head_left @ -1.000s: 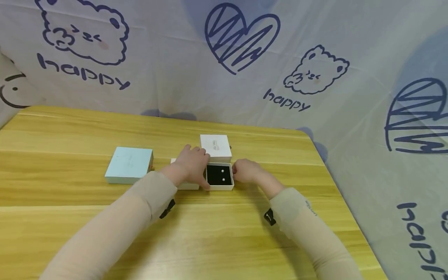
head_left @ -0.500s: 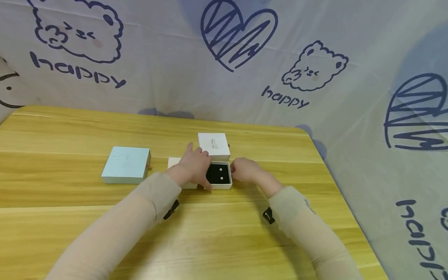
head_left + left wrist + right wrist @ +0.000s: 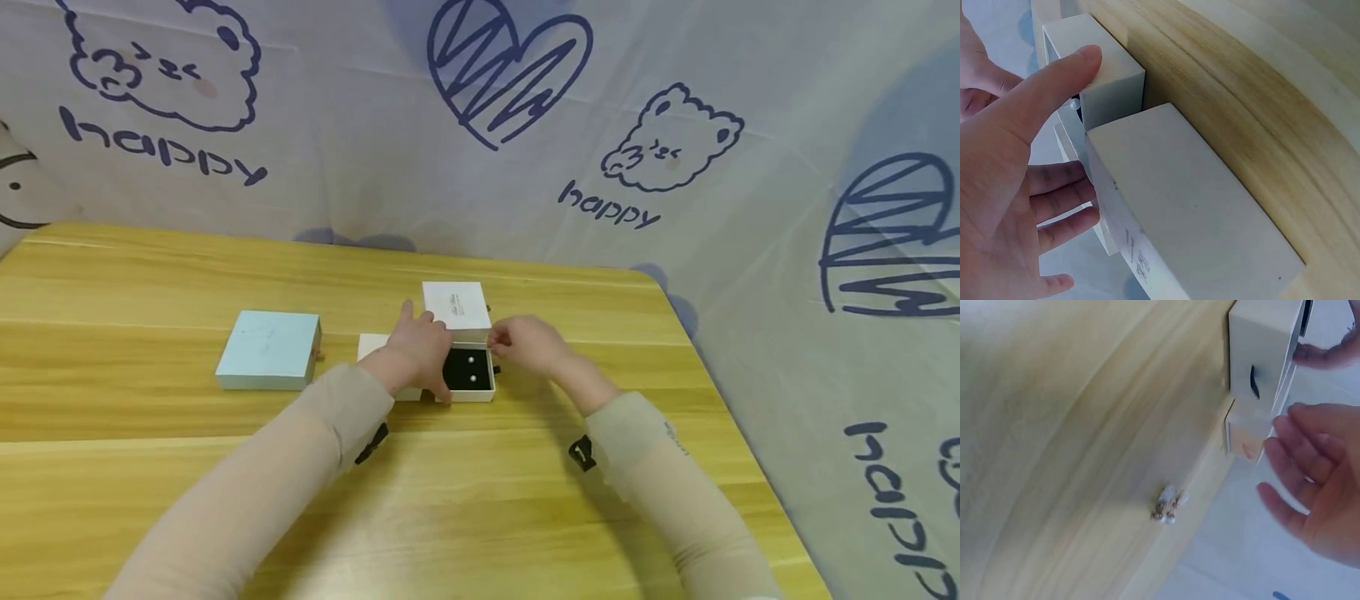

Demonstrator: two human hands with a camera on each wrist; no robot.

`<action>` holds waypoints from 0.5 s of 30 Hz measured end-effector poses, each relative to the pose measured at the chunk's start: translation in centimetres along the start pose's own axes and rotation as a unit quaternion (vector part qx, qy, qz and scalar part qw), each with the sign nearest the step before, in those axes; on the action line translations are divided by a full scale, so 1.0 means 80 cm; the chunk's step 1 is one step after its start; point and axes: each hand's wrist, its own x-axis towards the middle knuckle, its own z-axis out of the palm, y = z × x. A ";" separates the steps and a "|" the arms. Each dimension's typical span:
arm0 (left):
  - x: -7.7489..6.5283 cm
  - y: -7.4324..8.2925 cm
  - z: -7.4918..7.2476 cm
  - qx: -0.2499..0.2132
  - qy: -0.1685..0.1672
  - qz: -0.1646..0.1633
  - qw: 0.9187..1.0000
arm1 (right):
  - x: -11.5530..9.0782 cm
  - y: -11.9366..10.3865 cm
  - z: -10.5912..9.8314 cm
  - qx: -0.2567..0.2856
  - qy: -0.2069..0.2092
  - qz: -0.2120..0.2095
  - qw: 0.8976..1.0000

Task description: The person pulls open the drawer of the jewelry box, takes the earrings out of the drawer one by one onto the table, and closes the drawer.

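Note:
A white drawer-style jewelry box (image 3: pixel 372 343) lies with its drawer (image 3: pixel 472 397) slid out to the right. Two pearl earrings (image 3: pixel 472 378) sit on the black insert (image 3: pixel 457 369) inside. My left hand (image 3: pixel 420 343) spans the drawer, thumb on its near wall and fingers toward the far side, as the left wrist view shows. At the drawer's right end, my right hand (image 3: pixel 531 343) hovers by the corner with bent fingers, holding nothing. In the right wrist view those fingers (image 3: pixel 1285 512) are apart from the black pull tab (image 3: pixel 1254 382) on the drawer's front.
A second white box (image 3: pixel 456 307) with printed lettering stands right behind the drawer. To the left is a pale blue box (image 3: pixel 268 350). The right wrist view shows a small cluster of pearly jewelry (image 3: pixel 1169 505) on the wooden table (image 3: pixel 450 500). A printed cloth (image 3: pixel 375 167) hangs behind.
My right hand has let go of the drawer's front and shifted up and away, uncovering the black tab. The left hand stays on the drawer; the view has shifted slightly.

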 end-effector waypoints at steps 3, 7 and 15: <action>0.000 -0.001 0.000 -0.002 0.000 -0.002 1.000 | 0.003 -0.009 0.004 -0.015 -0.001 -0.046 0.999; 0.000 -0.001 0.001 -0.003 -0.005 -0.003 1.000 | 0.006 -0.017 0.014 -0.073 0.011 -0.110 0.991; 0.000 0.000 0.002 0.003 -0.003 -0.004 1.000 | 0.008 -0.023 0.026 -0.121 0.031 -0.138 0.982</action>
